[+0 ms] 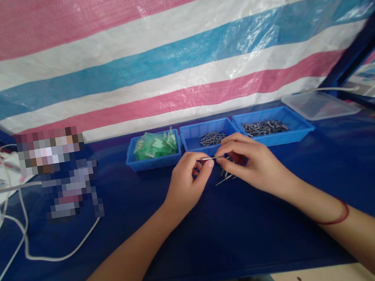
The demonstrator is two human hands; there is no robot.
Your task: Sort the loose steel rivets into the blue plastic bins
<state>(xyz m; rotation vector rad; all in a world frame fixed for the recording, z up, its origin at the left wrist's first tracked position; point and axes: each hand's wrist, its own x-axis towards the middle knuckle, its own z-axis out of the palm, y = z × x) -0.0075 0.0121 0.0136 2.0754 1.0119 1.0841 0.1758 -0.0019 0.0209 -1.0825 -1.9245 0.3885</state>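
Between my two hands a thin metal pin (214, 157) lies roughly level. My left hand (192, 174) pinches its left end between thumb and fingertips. The fingertips of my right hand (252, 159) close on its right end, close to the left fingertips. Several loose metal pins (227, 176) lie on the blue table just under my right hand, which partly hides them. Behind my hands, the middle blue tray (189, 133) holds a pile of similar pins, and the right blue tray (301, 125) holds many more dark metal pieces.
The left blue tray (155, 163) holds green plastic bags (155, 144). A clear plastic lid (320, 105) lies at the back right. White cables (27, 232) run over the left of the blue table (203, 242). A striped sheet (162, 68) hangs behind.
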